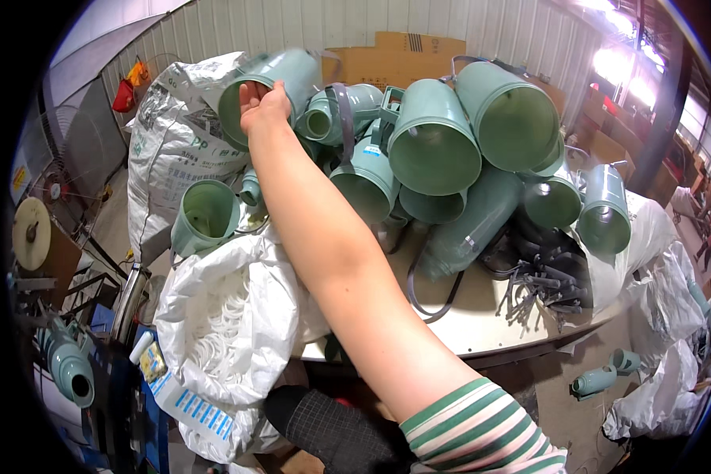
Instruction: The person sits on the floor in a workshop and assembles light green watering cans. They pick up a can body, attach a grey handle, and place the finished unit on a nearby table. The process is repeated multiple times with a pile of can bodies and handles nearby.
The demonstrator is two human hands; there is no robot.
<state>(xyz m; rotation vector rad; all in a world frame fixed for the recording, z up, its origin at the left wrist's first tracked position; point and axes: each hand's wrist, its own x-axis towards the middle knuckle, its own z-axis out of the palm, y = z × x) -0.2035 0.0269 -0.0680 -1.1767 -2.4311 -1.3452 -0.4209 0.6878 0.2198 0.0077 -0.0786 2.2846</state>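
My right arm, in a green-and-white striped sleeve, stretches up across the table from the lower right. At the far left of the pile, my right hand grips a wide green plastic canister at its open mouth, with fingers bent at the rim. This canister lies on its side and looks slightly blurred. Beside it rests a smaller green canister with a narrow neck and a grey strap. Several large open-ended green canisters are stacked to the right. My left hand is out of view.
In front stands a white sack of pale plastic rings. Behind it are a green canister and a tall white woven sack. Dark rubber-like tubes lie on the white table. More canisters are on the floor at right.
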